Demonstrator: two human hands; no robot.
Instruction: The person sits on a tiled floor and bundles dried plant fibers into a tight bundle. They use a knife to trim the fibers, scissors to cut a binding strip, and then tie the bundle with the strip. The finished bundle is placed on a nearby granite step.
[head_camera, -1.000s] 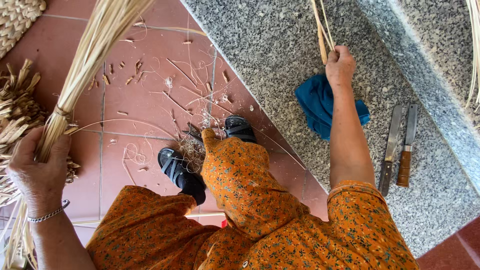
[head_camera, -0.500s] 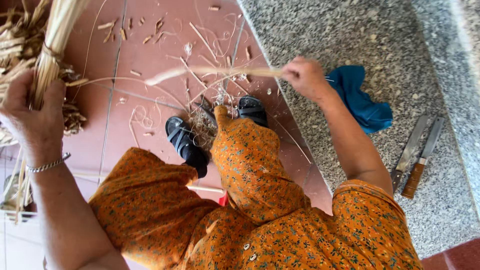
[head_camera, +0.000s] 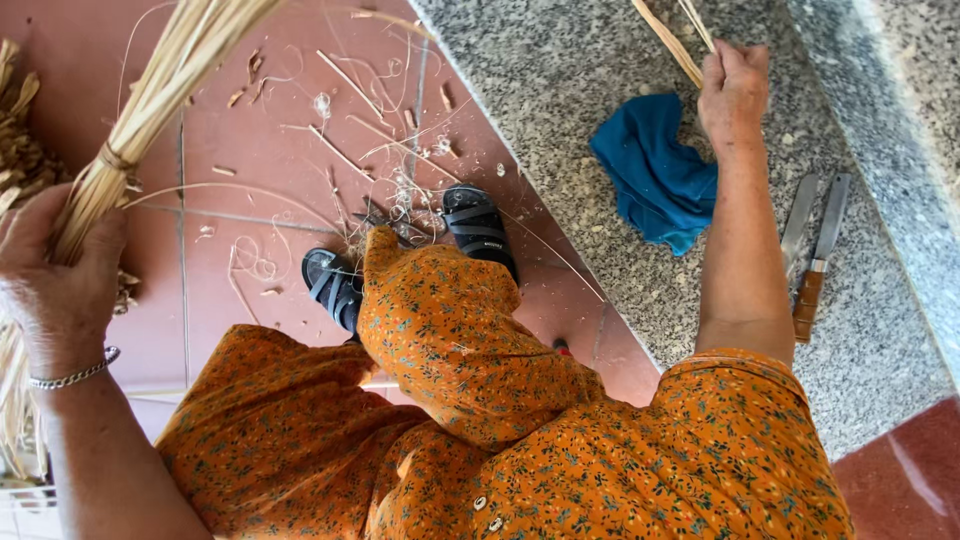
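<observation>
The left hand (head_camera: 60, 285) is gripping a thick bundle of straw (head_camera: 150, 110), fingers wrapped tight just below the tie that binds the stalks, while the loose ends are fanning up over the red tiled floor (head_camera: 260, 160). The right hand (head_camera: 733, 88) is reaching out over the granite step (head_camera: 560, 80), closed around a few thin strips (head_camera: 668, 42) that are running up out of view. Both look light and dry, stiff along the length yet likely brittle if bent sharply, so holding near the binding seems the firmest place. A blue cloth (head_camera: 655, 180) is lying beside the right forearm, two knives (head_camera: 815, 245) just beyond it
</observation>
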